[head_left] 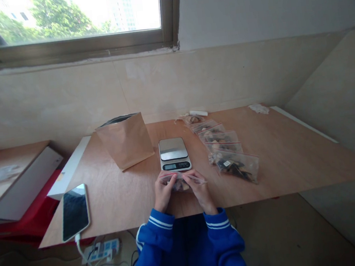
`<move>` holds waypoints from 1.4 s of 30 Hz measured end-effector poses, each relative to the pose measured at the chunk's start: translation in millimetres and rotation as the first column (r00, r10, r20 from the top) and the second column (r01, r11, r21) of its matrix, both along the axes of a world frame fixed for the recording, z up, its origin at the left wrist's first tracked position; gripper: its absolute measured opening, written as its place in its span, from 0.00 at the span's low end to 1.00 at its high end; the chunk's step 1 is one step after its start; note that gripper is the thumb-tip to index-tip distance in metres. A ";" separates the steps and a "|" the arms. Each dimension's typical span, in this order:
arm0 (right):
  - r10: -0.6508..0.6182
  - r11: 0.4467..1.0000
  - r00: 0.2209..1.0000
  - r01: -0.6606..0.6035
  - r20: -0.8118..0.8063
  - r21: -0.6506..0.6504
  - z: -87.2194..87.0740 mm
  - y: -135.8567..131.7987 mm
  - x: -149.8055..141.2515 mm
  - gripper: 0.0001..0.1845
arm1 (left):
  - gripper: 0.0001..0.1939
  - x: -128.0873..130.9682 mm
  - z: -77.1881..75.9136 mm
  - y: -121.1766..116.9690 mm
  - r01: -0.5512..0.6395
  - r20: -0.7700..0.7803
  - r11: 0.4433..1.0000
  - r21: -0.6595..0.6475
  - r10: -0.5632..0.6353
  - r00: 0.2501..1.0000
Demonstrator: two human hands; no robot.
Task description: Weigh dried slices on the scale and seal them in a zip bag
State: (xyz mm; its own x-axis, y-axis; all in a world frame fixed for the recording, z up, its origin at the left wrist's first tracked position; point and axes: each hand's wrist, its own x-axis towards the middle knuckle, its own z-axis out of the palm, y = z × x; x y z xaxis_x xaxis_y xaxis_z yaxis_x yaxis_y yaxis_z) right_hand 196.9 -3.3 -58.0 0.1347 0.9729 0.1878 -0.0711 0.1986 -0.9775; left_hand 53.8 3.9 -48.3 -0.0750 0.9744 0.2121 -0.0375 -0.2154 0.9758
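Between my hands is a clear zip bag [180,185] with purplish and tan pieces inside, its red-lined seal along the top edge. My left hand [164,190] pinches the left part of that seal with thumb and fingers. On the right side of the same edge, my right hand [199,189] is closed, thumb near the seal. Just beyond the bag stands a small digital kitchen scale [173,149] with a bare metal plate and a lit display [170,166]. What exactly the bag contains is too small to tell.
A brown kraft pouch [127,143] stands open-topped at left. Several filled zip bags [237,166] lie in an overlapping row at right. A charging phone [75,212] rests by the left edge, above a power strip [104,250]. White tissue [258,109] lies at the back.
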 end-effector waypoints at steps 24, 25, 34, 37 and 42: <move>-0.078 0.996 0.996 0.076 0.051 0.042 3.4 -2.0 -4.7 0.11 | 0.14 2.4 -2.9 -1.3 0.016 -0.001 0.999 -0.028 -0.016 1.000; -0.071 0.997 0.996 0.069 0.056 0.043 3.2 -2.0 -5.2 0.12 | 0.14 2.4 -3.1 -1.6 0.015 -0.004 1.000 -0.026 -0.015 1.000; -0.444 0.889 0.836 0.366 0.322 0.276 24.7 -4.9 1.3 0.23 | 0.15 1.2 -5.9 0.7 -0.037 -0.025 0.999 0.009 0.037 0.999; -0.454 0.878 0.620 0.187 0.640 0.441 43.2 -6.6 6.0 0.17 | 0.14 2.2 -7.0 -0.4 -0.032 -0.075 0.996 0.077 0.038 0.996; -0.185 0.950 0.423 -0.152 0.887 0.271 60.5 0.0 3.1 0.06 | 0.17 9.1 -9.2 -5.7 -0.063 -0.089 0.989 0.133 0.076 0.993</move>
